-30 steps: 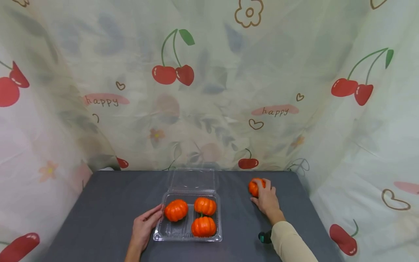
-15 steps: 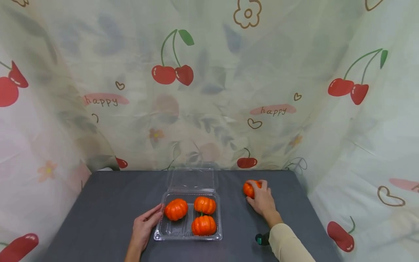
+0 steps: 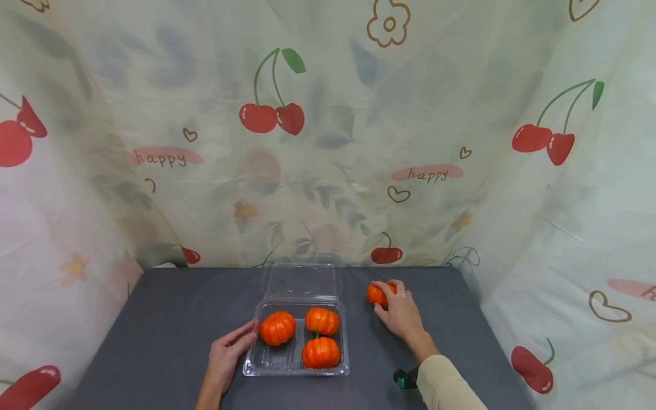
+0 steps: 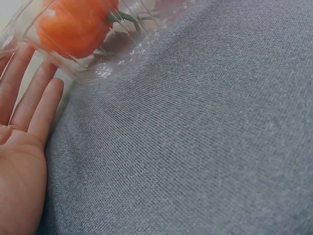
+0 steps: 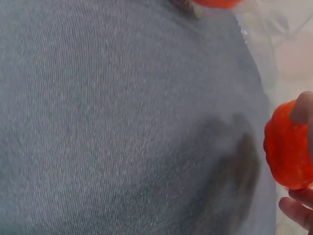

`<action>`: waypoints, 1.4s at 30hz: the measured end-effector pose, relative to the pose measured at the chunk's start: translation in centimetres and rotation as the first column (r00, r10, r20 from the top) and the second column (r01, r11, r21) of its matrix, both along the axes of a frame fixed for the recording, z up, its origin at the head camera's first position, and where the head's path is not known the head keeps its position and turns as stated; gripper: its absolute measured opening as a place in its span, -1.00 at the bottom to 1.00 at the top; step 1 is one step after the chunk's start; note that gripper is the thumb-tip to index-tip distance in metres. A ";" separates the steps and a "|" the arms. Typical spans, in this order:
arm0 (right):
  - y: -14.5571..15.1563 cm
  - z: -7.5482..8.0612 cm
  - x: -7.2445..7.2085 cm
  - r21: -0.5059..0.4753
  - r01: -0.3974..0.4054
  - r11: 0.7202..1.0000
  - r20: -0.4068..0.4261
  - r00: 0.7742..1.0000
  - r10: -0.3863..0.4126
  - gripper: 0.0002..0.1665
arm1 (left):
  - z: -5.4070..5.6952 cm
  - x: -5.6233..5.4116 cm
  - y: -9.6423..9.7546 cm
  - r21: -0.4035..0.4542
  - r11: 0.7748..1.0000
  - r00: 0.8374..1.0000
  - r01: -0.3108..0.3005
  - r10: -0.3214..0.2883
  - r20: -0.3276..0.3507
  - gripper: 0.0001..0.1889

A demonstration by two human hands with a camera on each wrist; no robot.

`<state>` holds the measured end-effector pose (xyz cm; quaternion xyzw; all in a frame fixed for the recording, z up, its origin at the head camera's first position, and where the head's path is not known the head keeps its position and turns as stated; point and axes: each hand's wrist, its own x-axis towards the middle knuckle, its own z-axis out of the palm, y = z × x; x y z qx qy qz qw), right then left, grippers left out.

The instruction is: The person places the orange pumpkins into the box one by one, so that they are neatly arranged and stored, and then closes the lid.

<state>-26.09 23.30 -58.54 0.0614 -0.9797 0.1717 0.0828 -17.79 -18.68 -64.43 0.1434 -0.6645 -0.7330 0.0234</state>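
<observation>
My right hand (image 3: 402, 313) grips a small orange pumpkin (image 3: 376, 294) with a green stem, right of the clear plastic container (image 3: 279, 370). In the right wrist view, fingers and thumb lie around the ribbed pumpkin (image 5: 288, 147), and a shadow falls on the cloth beside it. Three more pumpkins sit inside the container: one in the left part (image 3: 277, 328), two on the right, at the back (image 3: 322, 321) and front (image 3: 320, 352). With fairly straight fingers, my left hand (image 3: 225, 356) touches the container's left side; the left wrist view shows those fingers against its clear wall (image 4: 93, 76).
The container's clear lid (image 3: 302, 282) stands open toward the back. Dark grey cloth (image 3: 179, 319) covers the table. A patterned curtain (image 3: 328, 188) closes off the back and both sides. A dark wrist device (image 3: 405, 378) sits by the right sleeve.
My right hand has carried the gripped pumpkin leftward, closer to the container. The left hand stays at the container's left side, and the pumpkins inside keep their places.
</observation>
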 end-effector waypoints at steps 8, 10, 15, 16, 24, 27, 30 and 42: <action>-1.4 1.1 0.7 -0.054 -0.022 0.998 -0.044 0.999 0.020 -0.46 | 0.1 0.2 0.0 0.012 1.000 1.000 0.000 0.000 0.004 -0.44; -1.6 1.3 0.8 -0.060 -0.029 0.998 -0.054 0.998 0.026 -0.47 | 0.1 0.3 0.0 0.012 1.000 1.000 -0.005 0.005 0.008 -0.45; -2.1 1.7 1.1 -0.070 -0.033 0.997 -0.079 0.997 0.027 -0.48 | 0.1 0.3 0.0 0.015 1.000 1.000 -0.006 0.006 0.021 -0.43; -2.1 1.8 1.2 -0.070 -0.032 0.997 -0.085 0.996 0.026 -0.48 | 0.1 0.3 0.0 0.017 1.000 1.000 -0.003 0.003 0.022 -0.42; -2.5 3.0 1.8 -0.053 -0.072 0.996 -0.131 0.989 0.065 -0.50 | 0.0 0.3 0.2 0.040 0.999 1.000 0.007 -0.008 0.019 -0.42; -2.7 3.6 2.0 -0.044 -0.100 0.994 -0.147 0.985 0.093 -0.50 | 0.1 0.3 0.1 0.038 0.999 1.000 0.012 -0.013 0.024 -0.42; -3.0 4.1 2.2 -0.034 -0.128 0.991 -0.164 0.979 0.121 -0.49 | 0.3 0.3 0.1 0.029 0.999 0.999 0.015 -0.015 0.029 -0.42; -4.9 5.6 3.2 -0.091 -0.187 0.978 -0.090 0.980 0.179 -0.47 | 0.3 0.0 0.1 0.037 0.999 0.999 0.015 -0.017 0.039 -0.39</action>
